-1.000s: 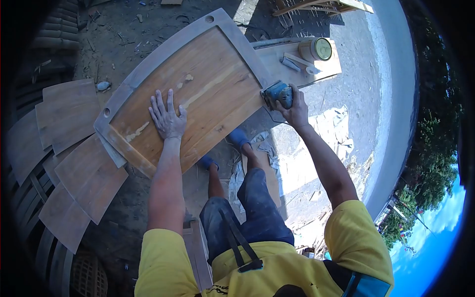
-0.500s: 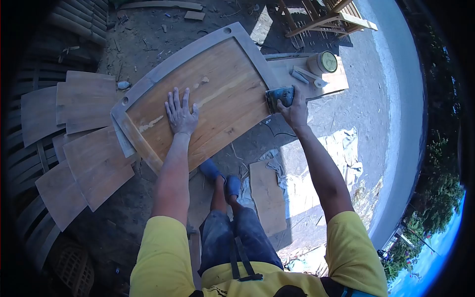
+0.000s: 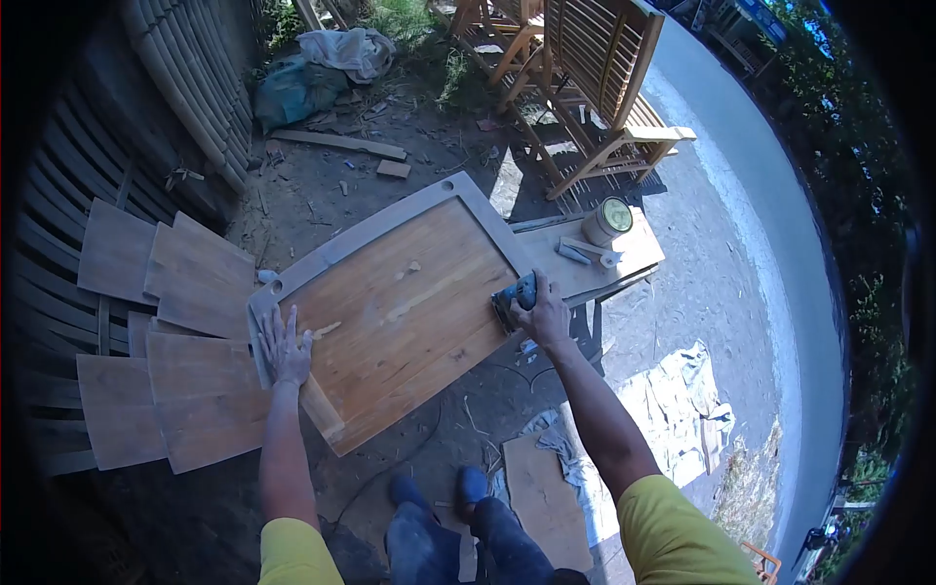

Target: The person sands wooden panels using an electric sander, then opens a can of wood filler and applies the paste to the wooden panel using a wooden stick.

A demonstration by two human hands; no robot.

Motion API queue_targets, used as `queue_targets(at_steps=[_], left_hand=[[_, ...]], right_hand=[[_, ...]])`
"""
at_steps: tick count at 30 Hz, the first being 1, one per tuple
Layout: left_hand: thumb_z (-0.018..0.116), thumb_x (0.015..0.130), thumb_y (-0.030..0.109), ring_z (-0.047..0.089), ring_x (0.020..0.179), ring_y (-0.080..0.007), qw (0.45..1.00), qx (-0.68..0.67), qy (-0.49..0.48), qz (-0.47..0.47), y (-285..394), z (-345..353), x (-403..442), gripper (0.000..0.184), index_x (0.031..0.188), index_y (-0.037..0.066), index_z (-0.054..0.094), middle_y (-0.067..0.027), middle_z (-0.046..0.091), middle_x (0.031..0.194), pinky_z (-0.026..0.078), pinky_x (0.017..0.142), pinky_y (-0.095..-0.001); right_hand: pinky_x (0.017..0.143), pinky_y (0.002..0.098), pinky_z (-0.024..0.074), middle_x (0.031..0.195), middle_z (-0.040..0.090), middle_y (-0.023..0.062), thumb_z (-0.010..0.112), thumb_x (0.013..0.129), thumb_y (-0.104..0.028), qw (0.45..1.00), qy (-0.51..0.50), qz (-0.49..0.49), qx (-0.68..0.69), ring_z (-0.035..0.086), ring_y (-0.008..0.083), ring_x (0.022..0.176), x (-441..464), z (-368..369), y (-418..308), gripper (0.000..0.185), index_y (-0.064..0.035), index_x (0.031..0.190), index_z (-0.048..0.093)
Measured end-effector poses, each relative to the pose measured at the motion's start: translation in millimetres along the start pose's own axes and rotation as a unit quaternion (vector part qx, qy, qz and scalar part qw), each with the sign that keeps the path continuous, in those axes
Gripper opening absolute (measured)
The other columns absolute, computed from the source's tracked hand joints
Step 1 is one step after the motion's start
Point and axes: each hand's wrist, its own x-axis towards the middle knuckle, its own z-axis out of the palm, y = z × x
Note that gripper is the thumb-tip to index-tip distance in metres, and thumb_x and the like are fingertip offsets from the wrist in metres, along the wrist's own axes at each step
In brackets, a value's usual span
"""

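A wooden panel (image 3: 409, 317) with a raised, greyish frame along its far and side edges lies in front of me, pale patches showing on its face. My right hand (image 3: 544, 314) grips a blue-green power sander (image 3: 515, 297), which sits at the panel's right end by the frame. Flat on the left part of the frame rests my left hand (image 3: 286, 348), fingers spread and holding nothing. The sander's underside is hidden from me.
Several thin wooden boards (image 3: 200, 400) lean at the left by a slatted fence. Beyond the panel's right end, a small board (image 3: 634, 249) carries a can (image 3: 606, 222) and a roll of tape (image 3: 609, 259). Wooden chairs (image 3: 604, 88) stand at the back; a cloth (image 3: 673, 409) lies on the ground.
My left hand has slid from the panel's middle to its left frame. The sander has turned and shifted slightly inward along the right end. My view has tilted up.
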Motion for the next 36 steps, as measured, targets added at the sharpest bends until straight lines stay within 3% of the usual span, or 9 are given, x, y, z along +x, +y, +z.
queue_targets(at_steps=[6,9,14,18,23,28,34,35,36], left_hand=[[0.060,0.105,0.034,0.013,0.166,-0.0415,0.993,-0.046,0.089,0.066,-30,43,8,0.073,0.171,0.023,0.032,-0.0120,0.022,0.179,0.013,0.134,-0.0556],[0.060,0.104,0.034,0.015,0.164,-0.0432,0.966,-0.143,0.211,-0.044,-41,59,8,0.074,0.171,0.021,0.031,-0.0153,0.024,0.178,0.015,0.134,-0.0544],[0.057,0.105,0.043,0.019,0.163,-0.0444,0.981,-0.091,0.124,-0.120,-32,44,8,0.075,0.172,0.022,0.030,-0.0166,0.026,0.177,0.014,0.131,-0.0647],[0.052,0.106,0.050,0.020,0.163,-0.0430,0.983,-0.077,0.131,-0.107,-38,55,17,0.074,0.172,0.024,0.029,-0.0160,0.026,0.177,0.013,0.130,-0.0680],[0.050,0.107,0.051,0.022,0.164,-0.0379,0.992,-0.065,0.070,-0.082,-31,13,1,0.073,0.172,0.023,0.030,-0.0177,0.029,0.176,0.016,0.130,-0.0648],[0.053,0.107,0.044,0.031,0.160,-0.0397,0.992,-0.056,0.107,-0.016,-45,30,20,0.074,0.171,0.014,0.031,-0.0199,0.032,0.175,0.024,0.131,-0.0498],[0.053,0.106,0.049,0.031,0.160,-0.0388,0.991,-0.088,0.078,-0.066,-37,21,9,0.079,0.172,0.014,0.029,-0.0215,0.033,0.174,0.025,0.130,-0.0492],[0.053,0.103,0.050,0.040,0.153,-0.0453,0.980,-0.086,0.177,-0.007,-71,64,43,0.081,0.171,0.013,0.030,-0.0258,0.038,0.169,0.030,0.127,-0.0511],[0.052,0.104,0.052,0.036,0.156,-0.0451,0.987,-0.094,0.116,-0.062,-40,28,8,0.081,0.171,0.012,0.030,-0.0266,0.035,0.171,0.029,0.128,-0.0520]], right_hand=[[0.090,0.0586,0.0603,0.121,0.063,0.0283,0.081,0.083,-0.044,0.998,0.045,0.033,-0.016,0.072,0.0507,0.104,-4,11,7,0.089,-0.0163,0.159,0.042],[0.096,0.0583,0.0579,0.121,0.065,0.0293,0.081,0.083,-0.044,0.997,0.063,0.045,-0.020,0.072,0.0498,0.107,5,7,10,0.092,-0.0170,0.161,0.041],[0.103,0.0526,0.0557,0.127,0.068,0.0319,0.081,0.084,-0.045,0.997,0.062,0.023,-0.028,0.071,0.0471,0.114,28,6,16,0.092,-0.0116,0.161,0.042],[0.103,0.0485,0.0559,0.131,0.071,0.0296,0.081,0.085,-0.046,0.995,0.076,-0.029,-0.058,0.071,0.0428,0.119,17,9,20,0.088,-0.0065,0.156,0.047],[0.103,0.0490,0.0548,0.125,0.074,0.0202,0.080,0.085,-0.044,0.996,0.068,-0.048,-0.014,0.069,0.0403,0.121,-16,16,15,0.069,-0.0100,0.141,0.060],[0.097,0.0522,0.0562,0.118,0.074,0.0245,0.079,0.085,-0.046,0.996,0.035,-0.086,-0.003,0.072,0.0439,0.112,-63,23,-20,0.079,-0.0100,0.150,0.052],[0.092,0.0550,0.0566,0.114,0.072,0.0276,0.079,0.086,-0.048,0.983,-0.025,-0.178,0.027,0.072,0.0456,0.105,-121,58,-91,0.081,-0.0098,0.151,0.050],[0.091,0.0556,0.0567,0.114,0.071,0.0287,0.078,0.087,-0.049,0.979,-0.035,-0.202,0.021,0.072,0.0464,0.104,-135,62,-106,0.081,-0.0108,0.153,0.049],[0.091,0.0561,0.0568,0.115,0.069,0.0298,0.077,0.088,-0.050,0.974,-0.038,-0.221,0.017,0.072,0.0471,0.102,-149,65,-119,0.082,-0.0118,0.154,0.048]])
